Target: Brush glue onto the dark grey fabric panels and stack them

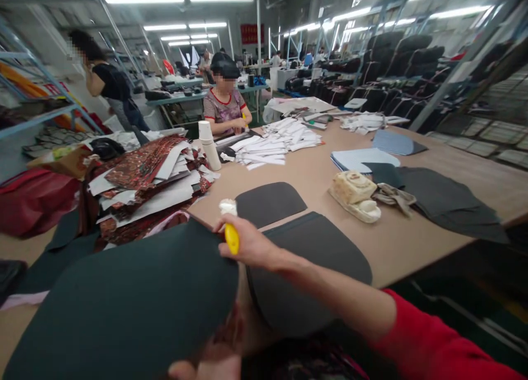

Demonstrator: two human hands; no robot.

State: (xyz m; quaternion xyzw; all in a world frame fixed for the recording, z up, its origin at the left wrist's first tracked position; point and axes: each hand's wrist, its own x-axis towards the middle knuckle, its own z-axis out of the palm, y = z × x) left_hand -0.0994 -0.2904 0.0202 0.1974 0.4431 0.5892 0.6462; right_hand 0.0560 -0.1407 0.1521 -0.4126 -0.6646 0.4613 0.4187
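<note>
A large dark green rounded sheet (132, 297) is lifted in front of me, tilted, filling the lower left. My left hand (216, 361) grips its near lower edge, with the thumb on top and the other fingers hidden beneath. At its far right corner, my right hand (256, 248) has its fingers closed round a yellow-handled brush (232, 238) with a whitish clumped head, and also touches the sheet's edge. Under my right forearm lies a stack of dark grey rounded sheets (313, 264). Just beyond it is a smaller dark grey piece (270, 203).
Brown-red patterned pieces (140, 165) are heaped at left beside stacked white cups (209, 149). White strips (276, 141) lie in front of a seated person (225, 102). A cream, crusted container (353, 193) and more dark sheets (445, 198) are at right. Another person (115, 83) stands far left.
</note>
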